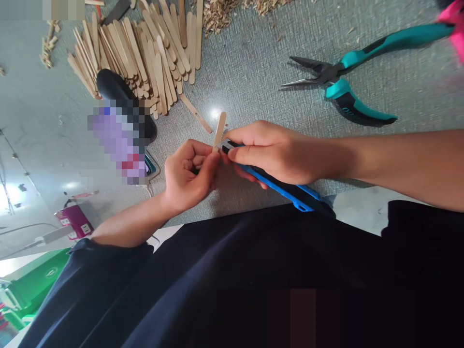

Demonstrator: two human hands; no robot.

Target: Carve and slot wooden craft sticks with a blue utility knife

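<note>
My left hand point(189, 175) is closed in a pinch around the lower end of a flat wooden craft stick point(220, 127), which points up and away from me. My right hand point(275, 152) is wrapped around a blue and black utility knife point(290, 191). The knife's front end rests against the stick just above my left fingers. The knife's blue tail sticks out behind my right palm, above my dark clothing. Both hands hover over a grey textured mat point(253, 63).
A heap of several wooden sticks point(145, 48) lies at the back left, with one loose stick point(195, 112) nearer. Teal-handled long-nose pliers point(344, 79) lie at the right. Wood shavings point(221, 12) sit at the top. A black object point(112, 87) lies left of the hands.
</note>
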